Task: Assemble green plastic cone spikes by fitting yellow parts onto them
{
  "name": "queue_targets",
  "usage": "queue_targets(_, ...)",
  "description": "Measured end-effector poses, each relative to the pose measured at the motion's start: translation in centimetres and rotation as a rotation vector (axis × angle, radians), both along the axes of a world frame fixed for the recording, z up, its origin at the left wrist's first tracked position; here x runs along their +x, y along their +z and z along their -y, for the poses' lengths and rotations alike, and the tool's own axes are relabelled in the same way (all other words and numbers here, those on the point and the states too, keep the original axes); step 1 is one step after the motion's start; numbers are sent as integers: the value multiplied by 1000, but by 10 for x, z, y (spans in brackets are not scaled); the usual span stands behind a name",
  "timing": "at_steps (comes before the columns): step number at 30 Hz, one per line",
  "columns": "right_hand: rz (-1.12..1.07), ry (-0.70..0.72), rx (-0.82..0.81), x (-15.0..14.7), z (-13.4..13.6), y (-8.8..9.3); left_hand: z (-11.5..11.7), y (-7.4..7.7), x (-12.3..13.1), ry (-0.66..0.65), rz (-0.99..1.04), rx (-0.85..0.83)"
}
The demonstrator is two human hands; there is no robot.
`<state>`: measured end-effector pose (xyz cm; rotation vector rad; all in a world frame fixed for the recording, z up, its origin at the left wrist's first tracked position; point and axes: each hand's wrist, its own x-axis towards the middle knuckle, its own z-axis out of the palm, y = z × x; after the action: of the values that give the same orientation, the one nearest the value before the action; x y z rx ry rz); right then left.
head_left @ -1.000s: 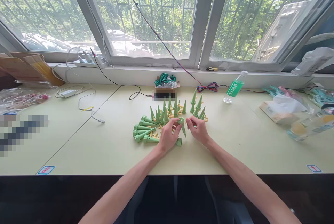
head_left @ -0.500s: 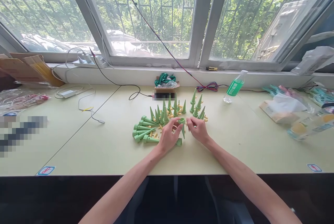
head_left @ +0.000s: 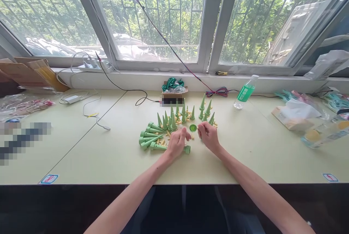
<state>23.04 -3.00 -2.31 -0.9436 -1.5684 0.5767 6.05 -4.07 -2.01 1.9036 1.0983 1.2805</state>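
Observation:
Between my hands a green plastic watering spike [head_left: 193, 128] has its round open mouth facing me; its tapered body is mostly hidden. My left hand [head_left: 177, 141] is closed at its left side, fingers curled, and appears to hold it. My right hand [head_left: 208, 136] pinches a small yellowish peg, largely hidden by the fingertips, just right of the mouth. Another small yellow peg [head_left: 192, 137] shows just below the mouth. One green spike [head_left: 187, 149] lies partly under my left hand. Several spikes lie to the left [head_left: 151, 136], and others stand upright behind [head_left: 173, 122].
More upright spikes [head_left: 208, 107] stand behind my right hand. A small cardboard box [head_left: 186, 93] with green material is at the back. A bottle with a green label [head_left: 244, 93], a tissue box [head_left: 288, 118] and a transparent bottle [head_left: 321, 134] are on the right; cables [head_left: 96, 115] lie left.
The spike has tilted, so its mouth now faces me and its tip no longer shows. My left hand's fingers have curled in more, and my right hand stays close beside it.

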Motion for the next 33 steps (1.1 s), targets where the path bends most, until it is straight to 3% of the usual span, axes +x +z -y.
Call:
queue_targets(9, 30, 107, -4, -2, 2, 0, -1, -1, -2, -71, -12, -104)
queue_targets(24, 142, 12, 23, 4, -2, 1, -1, 2, -3, -107, -141, 60)
queue_targets(33, 151, -9, 52, 2, -2, 4, -2, 1, -2, -85, -83, 125)
